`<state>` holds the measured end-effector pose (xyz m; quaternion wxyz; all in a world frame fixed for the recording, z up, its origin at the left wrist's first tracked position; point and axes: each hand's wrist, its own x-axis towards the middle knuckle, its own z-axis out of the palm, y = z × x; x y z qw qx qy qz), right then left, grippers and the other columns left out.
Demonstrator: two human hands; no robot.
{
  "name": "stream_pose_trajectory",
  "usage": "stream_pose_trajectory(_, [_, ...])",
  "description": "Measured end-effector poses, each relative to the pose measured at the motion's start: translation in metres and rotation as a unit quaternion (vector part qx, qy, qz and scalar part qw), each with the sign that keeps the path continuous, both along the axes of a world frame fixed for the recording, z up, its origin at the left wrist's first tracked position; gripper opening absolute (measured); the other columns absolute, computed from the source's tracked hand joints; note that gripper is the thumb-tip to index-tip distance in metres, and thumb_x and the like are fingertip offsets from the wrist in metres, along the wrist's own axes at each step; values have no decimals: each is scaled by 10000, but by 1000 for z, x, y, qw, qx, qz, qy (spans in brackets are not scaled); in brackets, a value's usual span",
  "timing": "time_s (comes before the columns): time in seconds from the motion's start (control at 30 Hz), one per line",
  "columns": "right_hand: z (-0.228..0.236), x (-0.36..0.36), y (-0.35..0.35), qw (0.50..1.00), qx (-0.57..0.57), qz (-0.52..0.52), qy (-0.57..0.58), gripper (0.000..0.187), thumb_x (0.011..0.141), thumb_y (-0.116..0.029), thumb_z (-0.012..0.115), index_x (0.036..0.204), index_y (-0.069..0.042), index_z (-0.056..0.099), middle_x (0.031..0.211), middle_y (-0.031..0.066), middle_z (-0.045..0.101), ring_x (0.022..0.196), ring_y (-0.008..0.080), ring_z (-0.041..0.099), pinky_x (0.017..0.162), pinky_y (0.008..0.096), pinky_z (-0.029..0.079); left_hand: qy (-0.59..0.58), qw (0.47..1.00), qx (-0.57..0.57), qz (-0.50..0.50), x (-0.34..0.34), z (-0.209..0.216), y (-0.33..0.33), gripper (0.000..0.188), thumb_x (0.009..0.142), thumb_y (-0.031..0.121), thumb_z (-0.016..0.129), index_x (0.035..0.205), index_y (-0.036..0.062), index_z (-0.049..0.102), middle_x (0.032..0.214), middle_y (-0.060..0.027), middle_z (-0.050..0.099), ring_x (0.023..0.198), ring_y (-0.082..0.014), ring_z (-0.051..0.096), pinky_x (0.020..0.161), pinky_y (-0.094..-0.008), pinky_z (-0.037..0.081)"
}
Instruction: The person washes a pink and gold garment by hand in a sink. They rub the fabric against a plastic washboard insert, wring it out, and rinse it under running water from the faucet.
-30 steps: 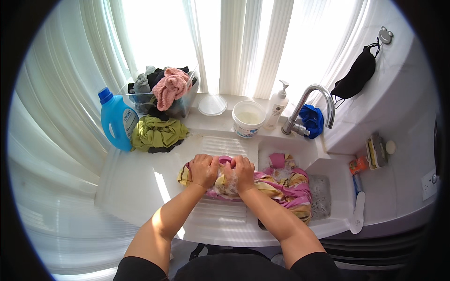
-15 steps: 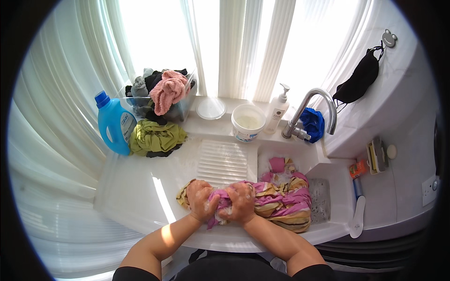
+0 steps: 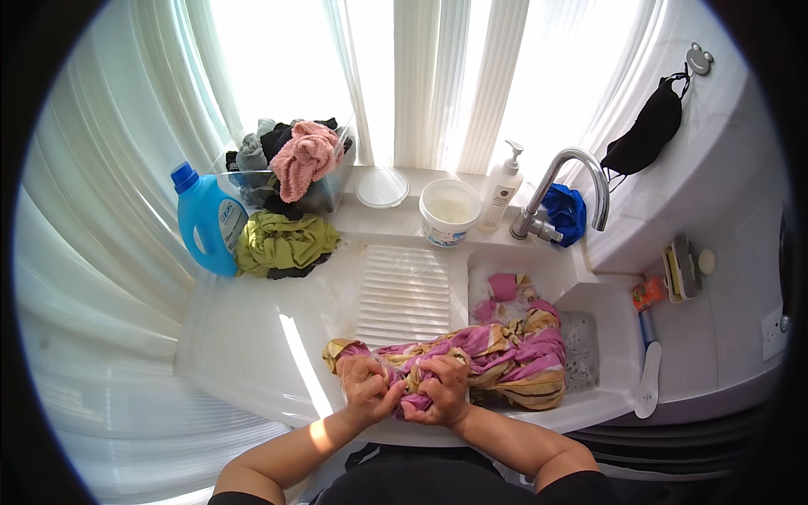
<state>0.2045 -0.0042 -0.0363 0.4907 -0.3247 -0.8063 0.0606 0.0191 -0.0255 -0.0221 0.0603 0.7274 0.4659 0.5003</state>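
Observation:
A wet pink and yellow patterned cloth (image 3: 513,353) stretches from the basin on the right across to the near side of the white sink (image 3: 244,337). My left hand (image 3: 368,390) is closed on its left part, where a short end sticks out past the fingers. Close beside it, my right hand (image 3: 438,389) grips the same cloth, knuckles up. Bunched folds show between the two hands. The ribbed washboard (image 3: 404,295) lies just beyond them. Suds and a pink part of the cloth sit in the basin, whose grey bottom (image 3: 581,349) shows at the right.
Behind stand a white tub (image 3: 449,210), a pump bottle (image 3: 502,189), a round lid (image 3: 382,188) and a curved tap (image 3: 572,172). At left are a blue detergent bottle (image 3: 206,223), a green garment (image 3: 286,240) and a clear bin of laundry (image 3: 324,194). A white-handled brush (image 3: 648,383) rests at right.
Both hands have come nearer to me with the cloth, off the washboard's near edge. The cloth between them is bunched differently, and the view has shifted slightly.

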Motion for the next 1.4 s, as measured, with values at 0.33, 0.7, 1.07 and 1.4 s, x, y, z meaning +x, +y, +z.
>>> stream_pose_trajectory(0.33, [7, -40, 140, 916, -355, -181, -51, 613, 738, -555, 727, 1094, -63, 645, 1285, 274, 511, 1237, 410, 473, 1058, 534, 358, 89, 952, -114, 269, -12, -39, 155, 551, 768, 452, 738, 1043, -18, 655, 1072, -173, 645, 1073, -392, 569, 1000, -459, 397])
stream_pose_trajectory(0.7, [-19, -2, 50, 992, -84, -28, -93, 375, 706, -425, 701, 819, -80, 608, 1051, 157, 609, 1045, 344, 562, 933, 510, 421, 57, 995, 2, 79, 2, -20, 42, 262, 691, 258, 763, 592, 115, 567, 763, -64, 566, 877, -322, 542, 788, -446, 368])
stream_pose_trajectory(1.07, [26, -2, 116, 909, -364, 69, -192, 729, 772, -526, 672, 1402, -186, 532, 1427, 302, 449, 1310, 471, 429, 1075, 549, 366, 58, 912, -389, -121, -40, 15, 132, 621, 799, 595, 677, 1170, 99, 717, 1030, -194, 675, 1117, -370, 586, 1042, -574, 353])
stream_pose_trajectory(1.4, [12, -37, 127, 968, -228, -78, -72, 414, 717, -457, 654, 981, -143, 705, 942, 167, 661, 917, 372, 624, 863, 469, 482, 55, 968, -230, 82, -18, -26, 137, 350, 832, 414, 642, 995, 123, 746, 1043, -119, 676, 1161, -379, 537, 965, -513, 383])
